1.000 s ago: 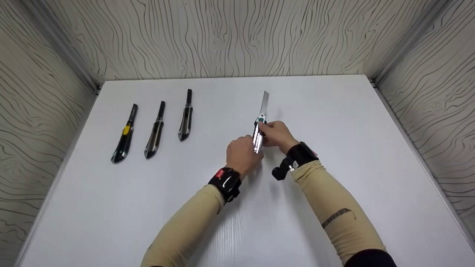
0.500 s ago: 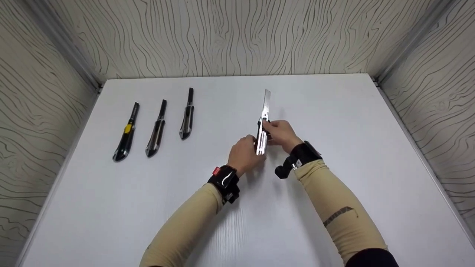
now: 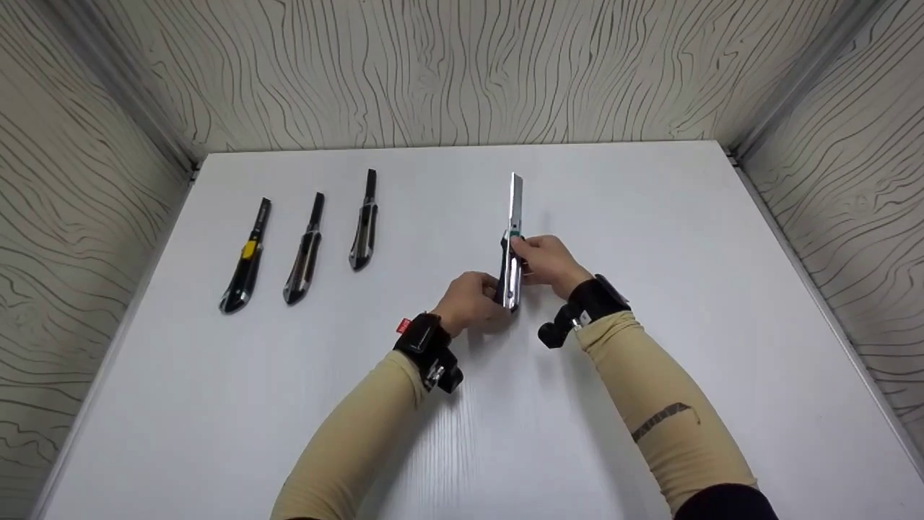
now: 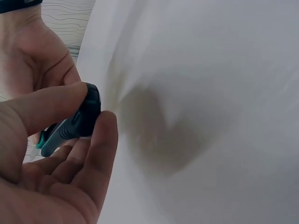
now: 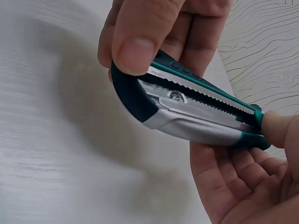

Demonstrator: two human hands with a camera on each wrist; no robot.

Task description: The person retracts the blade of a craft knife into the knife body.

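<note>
A green, black and silver utility knife [image 3: 512, 271] is held between both hands, its long bright blade [image 3: 516, 198] pointing away in the head view. My left hand [image 3: 471, 300] pinches the butt end; in the left wrist view its thumb [image 4: 56, 105] lies on one side of the dark end cap [image 4: 91, 112]. My right hand [image 3: 552, 263] holds the front of the handle, with the thumb [image 5: 278, 128] at the green slider in the right wrist view. There, the toothed channel [image 5: 205, 98] along the handle and a small screw face the camera.
Three dark cutters lie side by side on the white table [image 3: 650, 217], left of the hands: one with a yellow slider [image 3: 248, 250], a middle one [image 3: 302, 267] and a third [image 3: 363, 238] closest to my hands. Wood-patterned walls [image 3: 462, 72] stand behind and at both sides.
My left hand has rotated and shifted slightly toward me, still at the butt end, and more of the handle's tail shows. The right hand has drifted slightly right. The three cutters lie as before.
</note>
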